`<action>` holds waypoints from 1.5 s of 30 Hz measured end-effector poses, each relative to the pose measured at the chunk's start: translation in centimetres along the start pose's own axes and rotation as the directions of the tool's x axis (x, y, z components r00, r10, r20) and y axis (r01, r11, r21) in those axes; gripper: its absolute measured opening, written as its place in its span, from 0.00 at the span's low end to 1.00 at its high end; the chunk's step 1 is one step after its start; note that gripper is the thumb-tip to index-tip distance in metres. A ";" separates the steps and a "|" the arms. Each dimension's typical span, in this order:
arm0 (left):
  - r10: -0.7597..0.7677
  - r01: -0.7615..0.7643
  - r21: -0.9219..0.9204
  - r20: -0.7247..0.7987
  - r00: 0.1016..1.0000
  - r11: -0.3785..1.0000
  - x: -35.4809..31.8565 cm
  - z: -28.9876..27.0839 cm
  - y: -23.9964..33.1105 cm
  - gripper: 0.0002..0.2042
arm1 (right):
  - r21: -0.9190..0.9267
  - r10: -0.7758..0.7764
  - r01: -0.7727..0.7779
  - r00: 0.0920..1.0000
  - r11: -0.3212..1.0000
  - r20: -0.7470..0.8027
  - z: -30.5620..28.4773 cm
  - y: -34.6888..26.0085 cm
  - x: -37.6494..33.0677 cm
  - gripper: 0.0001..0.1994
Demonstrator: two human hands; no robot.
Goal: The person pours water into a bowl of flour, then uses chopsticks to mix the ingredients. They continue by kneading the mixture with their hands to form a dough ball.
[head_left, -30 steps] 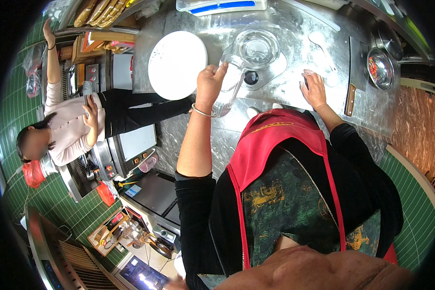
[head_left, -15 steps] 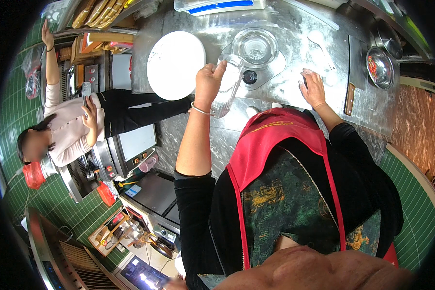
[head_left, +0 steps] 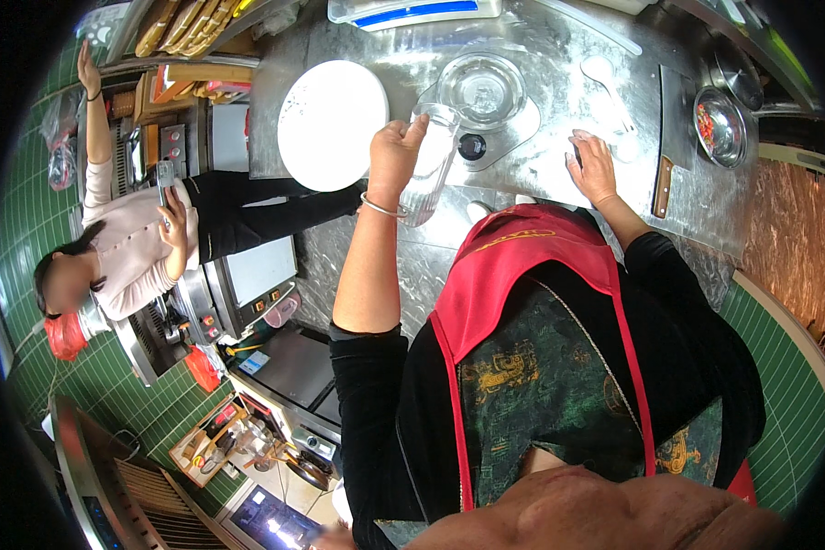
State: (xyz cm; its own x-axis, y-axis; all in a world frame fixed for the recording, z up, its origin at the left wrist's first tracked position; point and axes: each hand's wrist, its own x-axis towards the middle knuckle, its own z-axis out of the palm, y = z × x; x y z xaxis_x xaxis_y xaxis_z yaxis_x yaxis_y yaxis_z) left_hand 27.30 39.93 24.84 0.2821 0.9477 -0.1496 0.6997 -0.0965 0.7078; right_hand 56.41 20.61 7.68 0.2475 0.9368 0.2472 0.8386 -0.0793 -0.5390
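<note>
My left hand is closed round the handle of a clear measuring jug, which hangs tilted over the table's near edge. Beyond the jug, a clear round bowl rests on a flat kitchen scale with a round black display. What the bowl contains, if anything, is hard to make out. My right hand lies palm down on the metal table, fingers stretched out and holding nothing. To its upper right lies a pale spoon.
A white round board lies left of my left hand. On the right are a cleaver and a metal bowl with chopped red bits. A plastic box stands at the back. Another person stands at left, holding a phone.
The scale's display showed light digits before and now looks darker. The other person's phone hand has shifted slightly. My hands stay nearly in place.
</note>
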 end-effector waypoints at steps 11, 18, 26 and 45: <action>-0.042 0.043 -0.004 0.019 0.999 0.999 0.1 0.1 -0.2 0.23 | 0.001 -0.007 0.007 1.000 1.000 0.004 -0.2 0.0 0.1 0.17; -0.023 0.022 0.048 0.010 1.000 0.999 0.1 -0.1 0.4 0.24 | -0.005 -0.002 0.002 1.000 1.000 0.016 -0.2 -0.1 0.2 0.16; -0.005 0.004 0.073 0.005 1.000 0.997 0.5 -0.1 0.3 0.24 | 0.003 -0.007 0.007 1.000 1.000 0.011 -0.2 0.0 0.2 0.17; -0.066 0.066 0.041 0.021 0.998 0.997 0.5 0.1 0.0 0.26 | 0.003 0.011 -0.011 1.000 1.000 0.029 0.0 0.2 0.1 0.17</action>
State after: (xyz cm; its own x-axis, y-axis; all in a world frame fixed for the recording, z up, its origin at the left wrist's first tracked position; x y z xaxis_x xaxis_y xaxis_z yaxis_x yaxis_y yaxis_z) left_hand 27.53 40.38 24.73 0.2486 0.9454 -0.2107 0.7429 -0.0465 0.6678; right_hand 56.56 20.65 7.62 0.2422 0.9455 0.2176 0.8344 -0.0885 -0.5441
